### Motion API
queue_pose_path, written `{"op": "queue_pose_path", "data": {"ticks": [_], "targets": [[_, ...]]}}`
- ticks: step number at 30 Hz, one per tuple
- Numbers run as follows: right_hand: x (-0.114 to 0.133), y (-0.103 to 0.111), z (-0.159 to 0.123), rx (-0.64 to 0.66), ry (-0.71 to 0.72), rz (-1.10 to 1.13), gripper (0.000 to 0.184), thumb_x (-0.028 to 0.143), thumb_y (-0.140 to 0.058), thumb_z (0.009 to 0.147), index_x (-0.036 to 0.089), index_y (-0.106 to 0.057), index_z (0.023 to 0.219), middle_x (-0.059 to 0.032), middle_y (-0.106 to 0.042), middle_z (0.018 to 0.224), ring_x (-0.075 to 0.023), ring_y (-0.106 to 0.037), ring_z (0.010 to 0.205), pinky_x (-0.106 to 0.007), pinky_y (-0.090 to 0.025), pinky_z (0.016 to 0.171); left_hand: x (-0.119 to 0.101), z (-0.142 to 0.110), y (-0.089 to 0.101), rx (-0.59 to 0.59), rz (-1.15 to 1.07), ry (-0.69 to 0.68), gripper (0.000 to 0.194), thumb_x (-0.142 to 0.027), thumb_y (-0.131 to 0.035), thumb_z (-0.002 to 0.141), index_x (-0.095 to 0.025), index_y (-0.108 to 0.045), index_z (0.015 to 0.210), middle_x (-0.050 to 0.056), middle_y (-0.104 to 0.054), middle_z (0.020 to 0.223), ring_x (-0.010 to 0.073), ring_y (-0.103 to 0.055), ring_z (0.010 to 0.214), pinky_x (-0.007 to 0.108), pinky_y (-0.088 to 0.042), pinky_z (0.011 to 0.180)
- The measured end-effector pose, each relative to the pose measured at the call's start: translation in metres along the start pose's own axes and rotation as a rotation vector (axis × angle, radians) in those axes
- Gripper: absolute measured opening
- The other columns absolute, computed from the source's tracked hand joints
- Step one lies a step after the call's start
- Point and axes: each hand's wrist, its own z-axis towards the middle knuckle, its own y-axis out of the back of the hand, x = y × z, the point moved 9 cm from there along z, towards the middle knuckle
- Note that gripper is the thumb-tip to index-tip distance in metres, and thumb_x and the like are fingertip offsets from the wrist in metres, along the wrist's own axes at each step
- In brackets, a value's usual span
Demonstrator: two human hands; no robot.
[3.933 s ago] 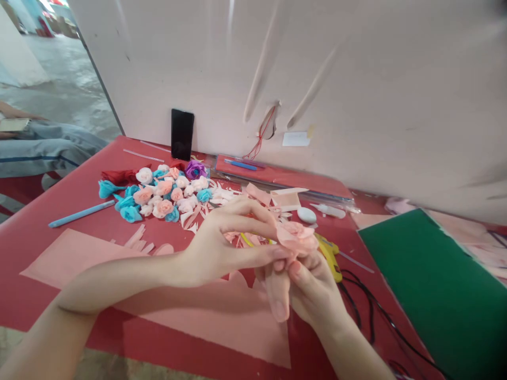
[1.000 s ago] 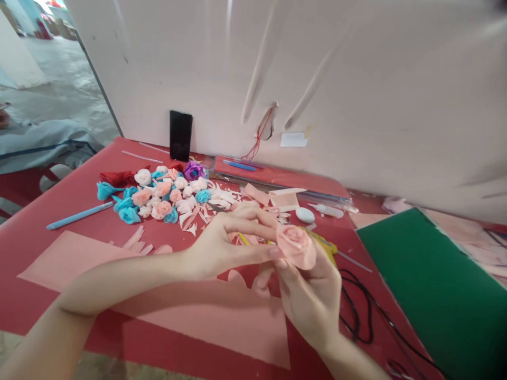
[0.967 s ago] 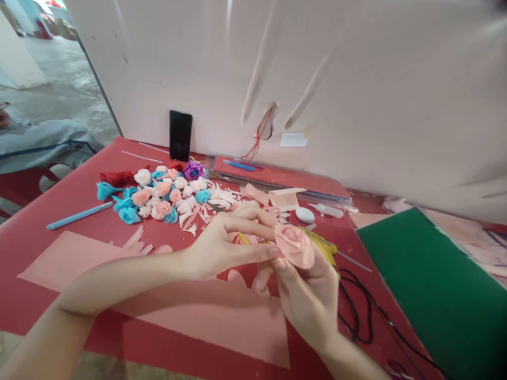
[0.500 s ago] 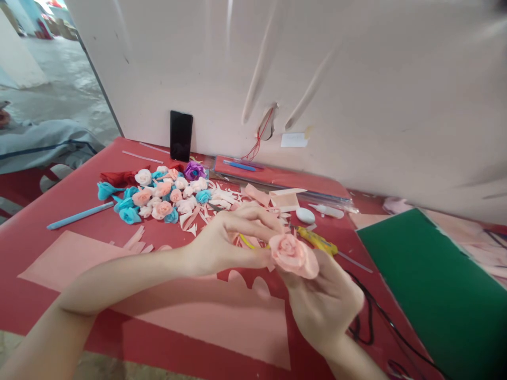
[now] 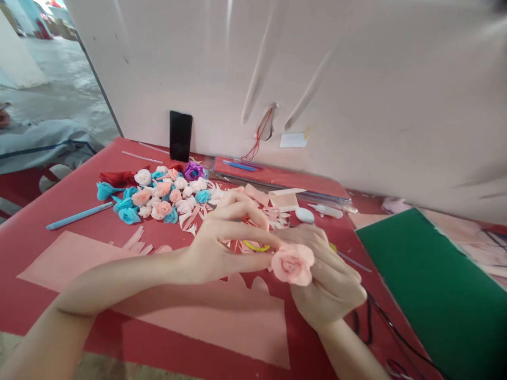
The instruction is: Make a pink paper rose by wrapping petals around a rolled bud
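A pink paper rose [image 5: 292, 265] is held between my two hands, its open face turned toward me. My left hand [image 5: 222, 237] pinches the rose's left edge between thumb and forefinger, the other fingers loosely bent. My right hand [image 5: 328, 279] is closed behind the rose, which hides the fingertips and the stem end. Beneath my hands lies a pink paper sheet [image 5: 237, 327] with scalloped cuts along its upper edge. Behind my left hand shows a piece of a yellow handle [image 5: 256, 246] among paper scraps.
Several paper roses [image 5: 161, 208] in blue, white, pink and purple lie at the left back. A black phone [image 5: 180, 135] leans on the wall. Nearby are a blue pen [image 5: 79, 216], a white oval object [image 5: 304, 215], a green board [image 5: 435, 290] and a black cable [image 5: 390, 319].
The rose has tipped forward so that its face now points at me. My right hand has turned over behind it, covering most of the yellow tool there.
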Motion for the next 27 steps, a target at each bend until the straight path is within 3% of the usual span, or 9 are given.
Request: {"op": "queue_pose_path", "data": {"ticks": [5, 12, 18, 27], "targets": [[-0.011, -0.004, 0.003, 0.048, 0.018, 0.102, 0.034, -0.004, -0.055, 0.071, 0.020, -0.066, 0.092, -0.0052, -0.071, 0.090, -0.0221, -0.066, 0.080, -0.039, -0.047, 0.068, -0.003, -0.001, -0.003, 0.040, 0.012, 0.051, 0.012, -0.021, -0.071, 0.071, -0.018, -0.064, 0.079, 0.001, -0.058, 0.072, 0.0137, -0.050, 0.073, 0.032, -0.044, 0.074], [-0.009, -0.009, 0.008, 0.163, 0.111, 0.093, 0.030, 0.001, -0.050, 0.077, 0.020, -0.063, 0.097, -0.0060, -0.070, 0.086, -0.0212, -0.065, 0.082, -0.038, -0.047, 0.067, 0.002, 0.001, -0.017, 0.272, -0.069, 0.268, 0.013, -0.013, -0.069, 0.068, -0.016, -0.063, 0.080, 0.001, -0.057, 0.076, 0.0144, -0.050, 0.080, 0.030, -0.044, 0.076], [-0.010, -0.012, 0.007, 0.244, 0.124, 0.101, 0.027, 0.007, -0.049, 0.082, 0.021, -0.063, 0.100, -0.0068, -0.070, 0.086, -0.0216, -0.064, 0.088, -0.038, -0.051, 0.069, 0.003, -0.001, -0.023, 0.344, -0.206, 0.374, 0.011, -0.009, -0.068, 0.067, -0.015, -0.060, 0.073, 0.000, -0.052, 0.076, 0.0120, -0.049, 0.076, 0.029, -0.043, 0.078], [-0.015, -0.014, 0.006, 0.288, 0.101, 0.120, 0.023, 0.007, -0.050, 0.081, 0.022, -0.064, 0.094, -0.0069, -0.070, 0.088, -0.0231, -0.063, 0.090, -0.039, -0.051, 0.070, 0.004, -0.003, -0.026, 0.438, -0.183, 0.437, 0.025, 0.000, -0.051, 0.070, -0.019, -0.059, 0.085, 0.000, -0.057, 0.082, 0.0130, -0.052, 0.081, 0.028, -0.045, 0.077]]}}
